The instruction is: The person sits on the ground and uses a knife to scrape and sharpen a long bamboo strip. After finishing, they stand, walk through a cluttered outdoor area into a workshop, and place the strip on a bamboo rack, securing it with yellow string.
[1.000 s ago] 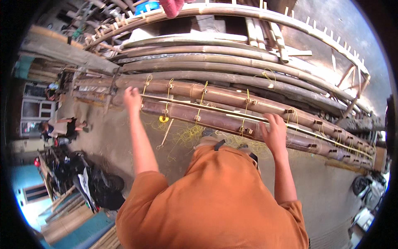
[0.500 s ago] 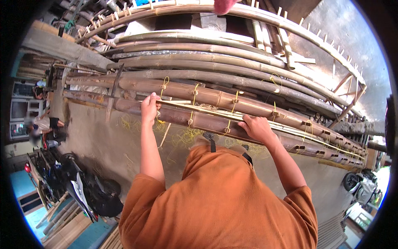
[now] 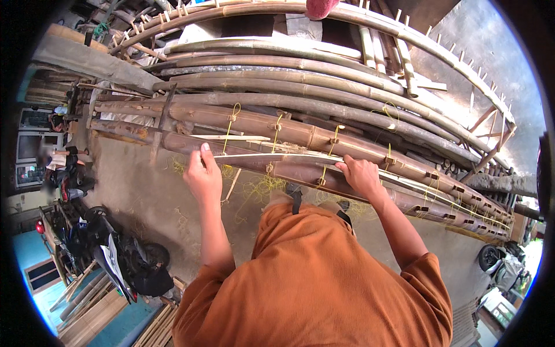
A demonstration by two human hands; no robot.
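A thin, pale bamboo strip (image 3: 254, 154) bows slightly between my two hands. My left hand (image 3: 203, 176) is closed on its left end, thumb up, just in front of the near bamboo pole (image 3: 295, 170). Farther along, my right hand (image 3: 361, 176) grips the strip between thumb and fingers, over that same pole. Behind it runs a second thick brown bamboo pole (image 3: 298, 134), roughly parallel. Loops of yellow string (image 3: 276, 130) join the two poles at short wooden pegs. More pale strips (image 3: 399, 182) lie in the gap between the poles, towards the right.
Several long bamboo poles (image 3: 289, 81) are stacked beyond. A curved bamboo frame with pegs (image 3: 243, 10) arches at the far side. Tangled yellow string (image 3: 254, 194) lies on the floor. Motorbikes (image 3: 139, 257) and another person (image 3: 60, 159) are on the left.
My left hand has come down and nearer with its end of the strip, lifting off the pole's line. The strip now bows upward. My right hand has hardly moved.
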